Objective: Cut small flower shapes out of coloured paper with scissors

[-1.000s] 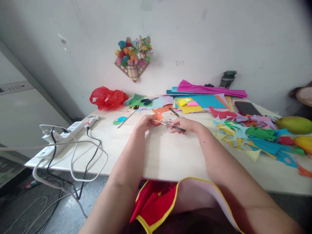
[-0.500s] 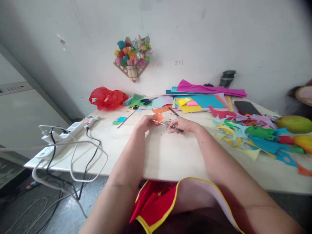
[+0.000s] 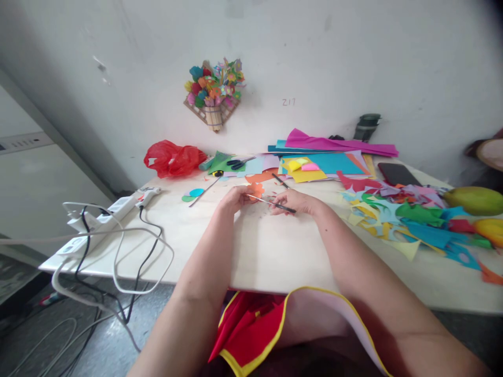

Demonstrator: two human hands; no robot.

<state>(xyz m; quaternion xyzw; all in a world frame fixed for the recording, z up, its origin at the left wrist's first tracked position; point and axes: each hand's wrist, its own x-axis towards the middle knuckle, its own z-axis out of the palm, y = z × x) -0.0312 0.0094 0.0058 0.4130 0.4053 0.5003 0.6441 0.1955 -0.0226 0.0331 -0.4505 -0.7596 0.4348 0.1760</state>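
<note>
My left hand (image 3: 236, 199) pinches an orange paper flower (image 3: 257, 190) by its near left side, just above the table. In my right hand (image 3: 288, 201) is a slim tool with a long silver shaft or blade and a black handle (image 3: 288, 210). Its silver end reaches left to the near edge of the flower, by my left fingertips. I cannot make out the tool's exact kind. Tiny dark bits lie on the table between the hands. Just beyond my right hand lies a thin black pen-like tool (image 3: 280, 181).
Colored paper scraps (image 3: 422, 209) spread across the right side, near a dark phone (image 3: 398, 174) and a green mango-like fruit (image 3: 473, 200). Scissors (image 3: 238, 164), paper sheets (image 3: 338, 163) and a red plastic bag (image 3: 173, 158) line the back. A power strip (image 3: 102, 220) with cables sits left.
Both hands stay nearly in place. The orange flower has shifted very slightly, and the tool's end remains at its edge.
</note>
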